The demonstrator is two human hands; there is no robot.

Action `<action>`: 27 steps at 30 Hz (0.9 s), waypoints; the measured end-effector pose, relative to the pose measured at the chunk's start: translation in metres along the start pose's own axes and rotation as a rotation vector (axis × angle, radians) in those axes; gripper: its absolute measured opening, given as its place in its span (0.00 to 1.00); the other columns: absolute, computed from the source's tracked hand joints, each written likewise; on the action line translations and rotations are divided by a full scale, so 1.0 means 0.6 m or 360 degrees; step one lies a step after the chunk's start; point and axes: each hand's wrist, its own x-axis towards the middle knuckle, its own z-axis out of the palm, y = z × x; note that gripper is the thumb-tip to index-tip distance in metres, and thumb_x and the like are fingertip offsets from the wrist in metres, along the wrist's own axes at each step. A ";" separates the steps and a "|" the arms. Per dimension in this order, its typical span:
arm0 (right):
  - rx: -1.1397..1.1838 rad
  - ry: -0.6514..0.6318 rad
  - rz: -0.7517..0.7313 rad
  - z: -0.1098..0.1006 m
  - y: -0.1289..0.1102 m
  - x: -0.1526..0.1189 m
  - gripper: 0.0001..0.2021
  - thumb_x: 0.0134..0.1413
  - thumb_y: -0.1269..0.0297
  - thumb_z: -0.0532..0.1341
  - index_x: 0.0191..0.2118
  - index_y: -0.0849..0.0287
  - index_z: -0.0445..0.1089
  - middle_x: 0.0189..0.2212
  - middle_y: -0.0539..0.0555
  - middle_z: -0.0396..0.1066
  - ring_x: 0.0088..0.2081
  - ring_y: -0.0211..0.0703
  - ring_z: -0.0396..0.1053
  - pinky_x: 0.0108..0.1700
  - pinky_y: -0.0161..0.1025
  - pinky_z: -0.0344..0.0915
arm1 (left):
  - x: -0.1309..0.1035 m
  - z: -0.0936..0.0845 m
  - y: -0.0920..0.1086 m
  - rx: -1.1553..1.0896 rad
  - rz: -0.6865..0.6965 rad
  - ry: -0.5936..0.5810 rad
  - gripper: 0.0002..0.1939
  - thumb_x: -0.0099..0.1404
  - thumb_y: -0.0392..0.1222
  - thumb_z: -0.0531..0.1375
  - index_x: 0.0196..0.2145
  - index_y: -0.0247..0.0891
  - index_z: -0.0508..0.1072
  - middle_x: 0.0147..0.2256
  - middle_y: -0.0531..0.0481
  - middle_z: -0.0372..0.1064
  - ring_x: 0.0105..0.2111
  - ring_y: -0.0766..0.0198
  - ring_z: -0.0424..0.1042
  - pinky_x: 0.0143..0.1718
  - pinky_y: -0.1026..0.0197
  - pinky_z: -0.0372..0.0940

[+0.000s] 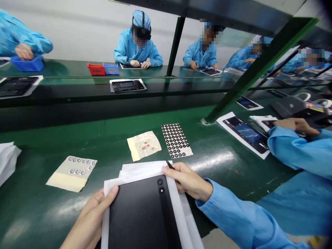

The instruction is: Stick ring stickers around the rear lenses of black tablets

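Observation:
A black tablet back cover (137,214) with two round camera rings at its upper right lies on white paper (175,197) near the bottom middle. My left hand (97,212) grips the left edge of cover and paper, thumb on top. At the upper right corner, my right hand (188,178) pinches the paper, and a dark pointed tool (169,165) sticks out between its fingers. Beyond them lie a sheet of black round stickers (176,140), a cream sheet with a few small pieces (144,145) and a sheet with silvery rings (74,173).
A co-worker's sleeve and hands (295,138) are close on the right, beside an opened tablet (246,133). A green slanted post (259,72) rises from the table. Across the shelf, several people work near blue and red bins (96,69).

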 end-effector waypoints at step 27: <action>-0.0138 0.0073 -0.0440 0.026 0.038 -0.006 0.15 0.52 0.52 0.73 0.35 0.60 0.76 0.33 0.52 0.77 0.38 0.45 0.73 0.45 0.41 0.69 | 0.001 0.018 -0.003 0.0252 0.0291 0.0039 0.31 0.59 0.60 0.70 0.53 0.37 0.78 0.45 0.41 0.82 0.42 0.46 0.81 0.39 0.54 0.75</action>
